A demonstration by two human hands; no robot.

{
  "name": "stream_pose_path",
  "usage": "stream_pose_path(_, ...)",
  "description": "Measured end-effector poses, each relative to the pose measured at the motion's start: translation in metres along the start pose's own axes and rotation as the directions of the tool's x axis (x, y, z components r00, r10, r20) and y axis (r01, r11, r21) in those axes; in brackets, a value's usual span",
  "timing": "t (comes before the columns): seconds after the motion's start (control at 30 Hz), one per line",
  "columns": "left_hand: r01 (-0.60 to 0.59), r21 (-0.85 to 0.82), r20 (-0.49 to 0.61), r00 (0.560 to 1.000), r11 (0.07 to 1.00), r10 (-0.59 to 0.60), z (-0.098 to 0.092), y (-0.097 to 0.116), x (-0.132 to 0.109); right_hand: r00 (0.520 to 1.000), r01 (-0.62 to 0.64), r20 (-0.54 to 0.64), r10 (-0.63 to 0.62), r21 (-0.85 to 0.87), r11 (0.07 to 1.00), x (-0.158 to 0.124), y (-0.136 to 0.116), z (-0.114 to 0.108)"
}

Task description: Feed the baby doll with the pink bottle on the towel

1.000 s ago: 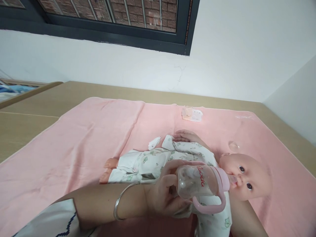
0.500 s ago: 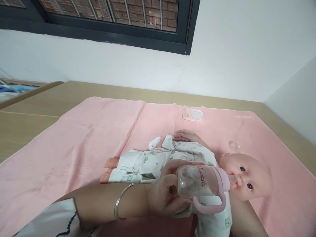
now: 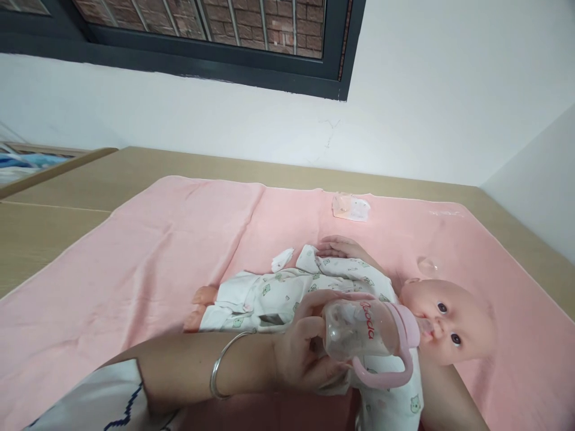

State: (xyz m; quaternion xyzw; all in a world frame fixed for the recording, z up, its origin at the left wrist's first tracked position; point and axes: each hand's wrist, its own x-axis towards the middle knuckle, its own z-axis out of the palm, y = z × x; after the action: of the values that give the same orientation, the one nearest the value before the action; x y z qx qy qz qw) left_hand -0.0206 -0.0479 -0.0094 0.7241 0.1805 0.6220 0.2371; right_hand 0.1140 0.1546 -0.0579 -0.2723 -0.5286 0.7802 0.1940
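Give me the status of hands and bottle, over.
Left hand grips bottle; teat at mouth of doll. Right hand by doll's far sleeve. Nothing seen blocking teat.

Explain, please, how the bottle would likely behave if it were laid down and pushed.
The bottle has a round body, so it could roll, but its jutting handle would probably stop it soon. Its clear wall looks smooth, so it may be slippery.

dark window frame [image 3: 224, 63] (bars [image 3: 233, 23] and brick [image 3: 279, 17] behind) | white wall [image 3: 426, 102] | wooden surface [image 3: 144, 166] | blue fabric [image 3: 42, 160], far left
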Motion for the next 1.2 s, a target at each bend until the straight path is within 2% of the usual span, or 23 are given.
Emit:
stream_pose_path(0.4,-0.025,-0.004,-0.014,1.000,1.000,0.025,0.0016,-0.0022,-0.0016,1.000,0.000,0.013,0.000,0.016,1.000,0.0008,0.0010,-0.0005)
stream_pose_path(0.73,0.006,0.026,-0.015,1.000,1.000,-0.005,0.0007,-0.0004,-0.0009,1.000,0.022,0.004,-0.022,-0.017,1.000,0.0016,0.0024,-0.0004)
stream_pose_path(1.0,-0.022,-0.026,-0.030,0.999,0.999,0.021,0.0031,-0.0024,-0.0024,1.000,-0.007,-0.002,0.007,0.024,1.000,0.0012,0.0007,0.0010)
stream_pose_path(1.2,-0.014,0.003,0.009,1.000,1.000,0.014,-0.0001,-0.0012,-0.0003,1.000,0.005,0.001,-0.005,-0.018,1.000,-0.0002,0.0001,-0.0002)
